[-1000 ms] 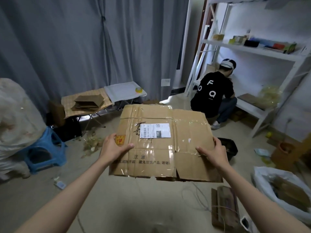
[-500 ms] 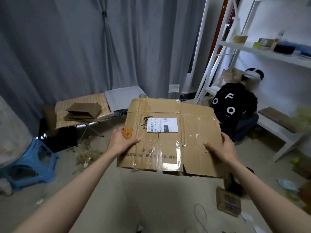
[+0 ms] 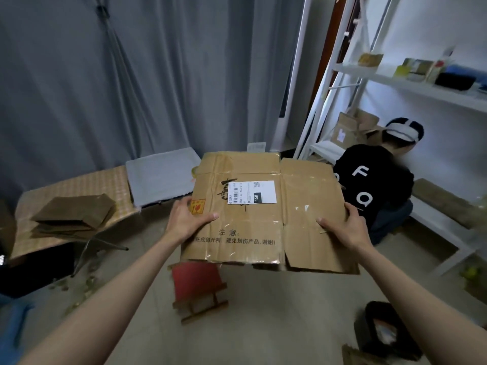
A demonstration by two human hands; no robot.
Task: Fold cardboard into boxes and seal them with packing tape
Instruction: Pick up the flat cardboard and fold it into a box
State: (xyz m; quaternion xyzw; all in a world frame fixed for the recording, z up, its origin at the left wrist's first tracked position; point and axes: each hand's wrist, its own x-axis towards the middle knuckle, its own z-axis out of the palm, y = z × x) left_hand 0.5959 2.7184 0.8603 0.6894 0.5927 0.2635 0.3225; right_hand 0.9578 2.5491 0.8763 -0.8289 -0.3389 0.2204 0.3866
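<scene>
We are holding a flattened cardboard box in front of us, above the floor, its printed face turned up toward the camera. Our left hand is gripping the left edge, thumb lying on top beside a red-and-yellow sticker, fingers hidden underneath. Our right hand is clasping the right edge in the same way, thumb on the upper face. A white shipping label is sitting near the middle of the panel, and clear tape is glinting along the seams. Beneath the box's near edge, a red stool is standing on the floor. A stack of flat cardboard is lying on a low table at left. A person in black is crouching by white shelving at right.
</scene>
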